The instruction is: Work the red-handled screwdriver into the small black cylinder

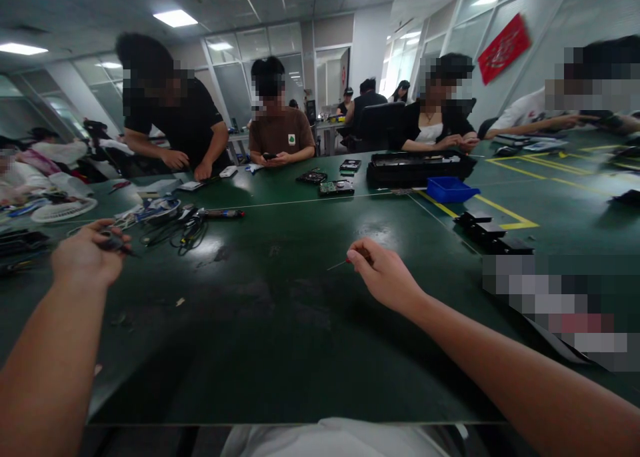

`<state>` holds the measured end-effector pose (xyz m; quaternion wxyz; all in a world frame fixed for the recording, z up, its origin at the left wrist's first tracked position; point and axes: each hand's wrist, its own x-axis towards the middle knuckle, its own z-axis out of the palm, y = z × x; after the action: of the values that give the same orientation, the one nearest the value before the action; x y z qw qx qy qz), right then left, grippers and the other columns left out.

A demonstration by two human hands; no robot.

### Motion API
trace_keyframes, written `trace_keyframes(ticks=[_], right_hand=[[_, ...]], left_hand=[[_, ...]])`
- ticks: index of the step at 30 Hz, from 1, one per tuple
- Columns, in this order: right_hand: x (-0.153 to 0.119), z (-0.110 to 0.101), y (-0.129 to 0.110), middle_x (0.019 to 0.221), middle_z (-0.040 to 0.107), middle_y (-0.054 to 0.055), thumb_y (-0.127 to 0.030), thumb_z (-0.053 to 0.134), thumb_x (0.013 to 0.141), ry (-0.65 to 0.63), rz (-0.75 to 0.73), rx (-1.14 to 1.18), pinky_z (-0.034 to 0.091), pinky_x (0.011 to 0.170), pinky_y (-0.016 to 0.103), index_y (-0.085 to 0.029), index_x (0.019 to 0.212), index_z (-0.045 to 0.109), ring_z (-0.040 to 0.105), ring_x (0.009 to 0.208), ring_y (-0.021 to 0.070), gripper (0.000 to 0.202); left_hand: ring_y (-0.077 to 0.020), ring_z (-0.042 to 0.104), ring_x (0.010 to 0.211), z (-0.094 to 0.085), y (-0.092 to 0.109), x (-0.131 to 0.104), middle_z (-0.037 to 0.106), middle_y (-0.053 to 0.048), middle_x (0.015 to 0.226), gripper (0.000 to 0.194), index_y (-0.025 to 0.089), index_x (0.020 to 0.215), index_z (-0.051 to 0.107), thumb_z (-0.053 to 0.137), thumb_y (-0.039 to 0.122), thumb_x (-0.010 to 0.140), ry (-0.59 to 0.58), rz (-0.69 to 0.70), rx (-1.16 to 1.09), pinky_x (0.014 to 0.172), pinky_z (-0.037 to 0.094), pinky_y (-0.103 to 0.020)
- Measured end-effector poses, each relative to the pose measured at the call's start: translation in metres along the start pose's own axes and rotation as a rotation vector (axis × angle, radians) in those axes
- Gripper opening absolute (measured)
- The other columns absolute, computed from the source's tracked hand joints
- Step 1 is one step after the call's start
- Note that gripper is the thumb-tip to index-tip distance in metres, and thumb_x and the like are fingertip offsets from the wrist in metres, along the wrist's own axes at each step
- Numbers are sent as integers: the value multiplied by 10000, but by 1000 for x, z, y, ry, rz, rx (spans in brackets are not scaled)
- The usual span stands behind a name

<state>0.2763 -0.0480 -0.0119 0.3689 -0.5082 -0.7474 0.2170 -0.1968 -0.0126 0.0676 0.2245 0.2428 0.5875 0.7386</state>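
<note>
My left hand is raised over the left side of the green table, its fingers closed round a small dark tool whose pointed end faces right. Right of the middle, my right hand pinches the red end of a thin screwdriver; its metal shaft points left, above the tabletop. Between the two hands lies a tangle of black cables, nearer my left hand, with a dark screwdriver with a red end beside it.
Circuit boards and drives lie farther back. Behind my right hand are a long black casing, a blue tray and black brackets. A white fan cover is at the left. Several people are around the table.
</note>
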Motion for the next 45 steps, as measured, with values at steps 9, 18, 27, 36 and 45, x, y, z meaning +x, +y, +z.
trace_keyframes(ticks=[9, 18, 27, 36, 45], right_hand=[[-1, -1, -1, 815, 667, 22, -379, 479, 976, 11, 0, 17, 472, 660, 325, -229, 1007, 622, 625, 732, 184, 209], [-1, -1, -1, 967, 717, 54, -381, 568, 932, 95, 47, 121, 517, 760, 355, -214, 1089, 623, 672, 864, 201, 236], [-6, -7, -10, 732, 673, 18, -450, 561, 931, 239, -20, 84, 459, 611, 303, -212, 859, 644, 612, 652, 169, 262], [-14, -6, -5, 815, 689, 24, -386, 549, 960, 357, -155, 305, 530, 670, 325, -227, 1024, 616, 672, 727, 177, 185], [-12, -4, -10, 812, 730, 40, -366, 575, 942, 227, -117, 198, 536, 670, 322, -201, 1026, 617, 722, 760, 200, 189]], left_hand=[[-166, 482, 675, 97, -37, -127, 488, -48, 720, 209, 128, 798, 593, 484, 84, 626, -660, -192, -167, 618, 429, -276], [-127, 549, 865, 133, -76, -216, 565, -12, 955, 429, 176, 959, 561, 587, -20, 579, -1075, -118, -24, 824, 430, -264], [-218, 602, 1109, 125, -115, -226, 638, -64, 1200, 448, 226, 1224, 615, 719, 180, 791, -1386, 80, 225, 1008, 445, -379], [-246, 592, 1162, 120, -108, -229, 667, -36, 1219, 391, 249, 1215, 657, 718, 230, 830, -1303, 354, 421, 1069, 407, -391], [-250, 585, 1173, 118, -115, -221, 660, -11, 1249, 429, 313, 1250, 646, 732, 287, 831, -1239, 477, 498, 1046, 416, -404]])
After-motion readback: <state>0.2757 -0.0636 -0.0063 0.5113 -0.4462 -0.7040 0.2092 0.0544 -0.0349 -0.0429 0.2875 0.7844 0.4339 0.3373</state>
